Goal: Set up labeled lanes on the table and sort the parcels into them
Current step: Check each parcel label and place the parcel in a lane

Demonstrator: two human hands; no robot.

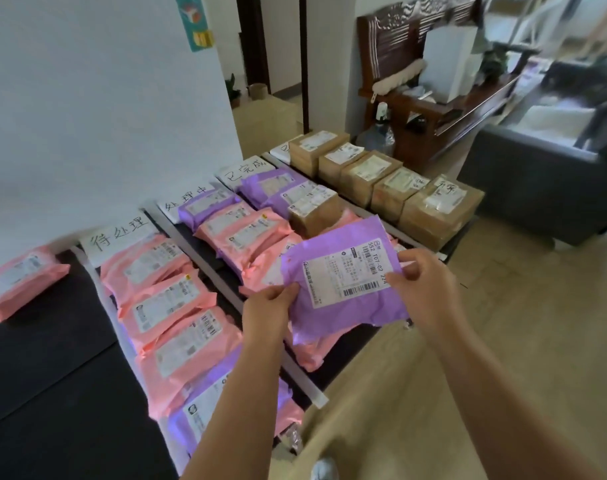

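Observation:
A purple parcel [343, 275] with a white shipping label is held above the table's near right part. My left hand [269, 306] grips its lower left edge and my right hand [423, 282] pinches its right edge. Under it, the dark table [52, 375] is split into lanes by grey tape strips [225, 282]. White handwritten label sheets [118, 237] head the lanes along the wall. Pink parcels [167, 306] fill the left lane, pink and purple parcels [243, 230] the middle lanes, and brown cardboard boxes [367, 174] the far right lane.
One pink parcel [18, 282] lies alone at the table's far left. A small brown box [315, 213] sits among the purple parcels. Beyond the table stand a dark wooden bench [433, 98], a water jug [378, 140] and a grey sofa [537, 181].

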